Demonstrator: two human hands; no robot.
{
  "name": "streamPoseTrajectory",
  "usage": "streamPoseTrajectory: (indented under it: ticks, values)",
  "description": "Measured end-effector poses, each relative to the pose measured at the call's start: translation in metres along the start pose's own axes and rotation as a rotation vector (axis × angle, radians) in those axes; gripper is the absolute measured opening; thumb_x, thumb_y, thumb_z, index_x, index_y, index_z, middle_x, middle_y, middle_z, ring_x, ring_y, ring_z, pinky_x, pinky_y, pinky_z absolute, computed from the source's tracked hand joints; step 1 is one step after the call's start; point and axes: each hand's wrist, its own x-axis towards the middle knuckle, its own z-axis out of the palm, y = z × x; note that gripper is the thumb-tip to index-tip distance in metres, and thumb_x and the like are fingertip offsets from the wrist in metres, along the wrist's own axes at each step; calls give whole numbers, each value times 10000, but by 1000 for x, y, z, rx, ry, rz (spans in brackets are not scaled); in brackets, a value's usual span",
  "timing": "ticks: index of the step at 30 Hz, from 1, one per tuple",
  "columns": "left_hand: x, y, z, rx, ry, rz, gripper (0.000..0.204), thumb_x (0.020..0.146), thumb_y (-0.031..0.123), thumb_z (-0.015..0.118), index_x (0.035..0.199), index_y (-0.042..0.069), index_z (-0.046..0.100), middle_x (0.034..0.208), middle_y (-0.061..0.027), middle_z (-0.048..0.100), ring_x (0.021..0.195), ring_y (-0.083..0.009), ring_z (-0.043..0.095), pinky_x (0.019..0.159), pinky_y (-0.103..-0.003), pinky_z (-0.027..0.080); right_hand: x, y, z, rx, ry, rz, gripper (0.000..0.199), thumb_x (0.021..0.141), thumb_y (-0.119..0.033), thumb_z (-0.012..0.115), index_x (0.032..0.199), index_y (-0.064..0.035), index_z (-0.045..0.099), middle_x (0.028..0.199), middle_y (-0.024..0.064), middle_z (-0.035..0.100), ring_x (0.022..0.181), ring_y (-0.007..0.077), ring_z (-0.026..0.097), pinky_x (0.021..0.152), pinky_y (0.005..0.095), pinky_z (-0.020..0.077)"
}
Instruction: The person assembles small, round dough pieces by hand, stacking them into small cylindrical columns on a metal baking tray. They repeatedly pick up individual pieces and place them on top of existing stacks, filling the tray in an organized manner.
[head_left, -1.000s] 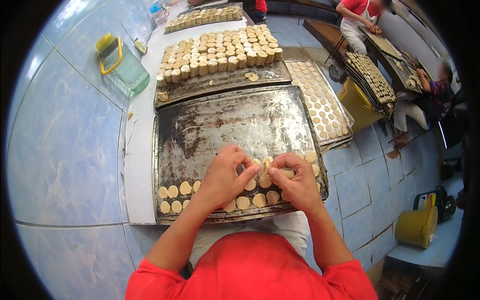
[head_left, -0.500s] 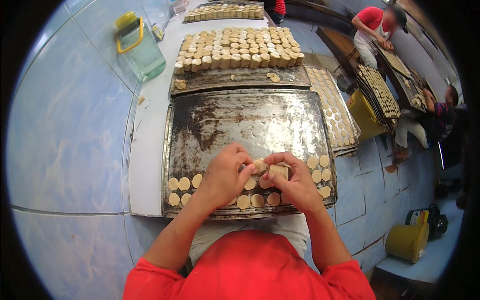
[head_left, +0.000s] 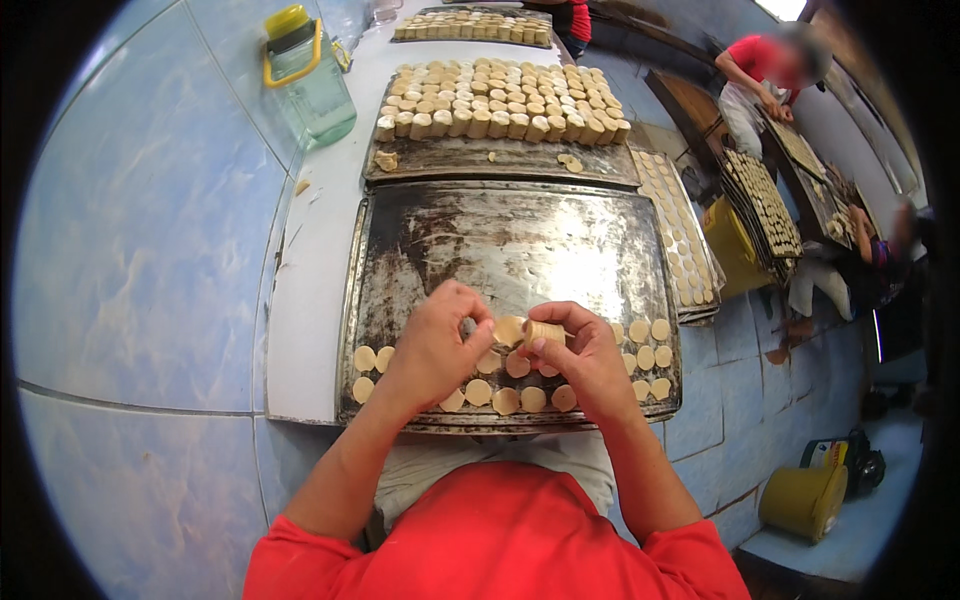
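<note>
The person's right hand (head_left: 590, 355) is gripping a short stack of pale discs (head_left: 544, 333) between thumb and fingers, above the near half of the dark metal tray (head_left: 480, 235); the left hand (head_left: 438, 335) is holding its thumb and forefinger close together beside a loose disc (head_left: 509, 330) (whether they are pinching its edge, one cannot tell). Laid discs (head_left: 505, 401) are lying in rows along the near part of the tray; coverage is appearing partial, with worn metal showing across the far part; further discs are sitting in the gripped stack. Both hands are hiding parts of the rows; a far tray (head_left: 450, 165), bearing upright stacks (head_left: 479, 122) and dough scraps (head_left: 386, 160), is bordering the far rim; a disc-covered tray (head_left: 675, 235) is lying at right; a bottle (head_left: 320, 105) is standing at far left.
</note>
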Motion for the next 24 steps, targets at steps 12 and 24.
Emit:
streamPoseTrajectory:
  ticks: [12,24]
  values:
    - [-7,-7,-8,-42,-57,11,159,985,165,725,1004,7,724,1042,-116,643,871,-258,622,803,-377,512,15,4,21,-167,23,-70,350,993,-122,776,1290,14,652,1012,62,736,812,87,704,674,249,556]
    - [-11,-35,-28,338,126,97,223,991,220,737,927,7,723,976,-144,662,935,-350,644,848,-450,514,21,3,37,-100,-7,-20,249,1001,-42,719,1234,-4,638,1068,55,687,886,87,695,654,212,537]
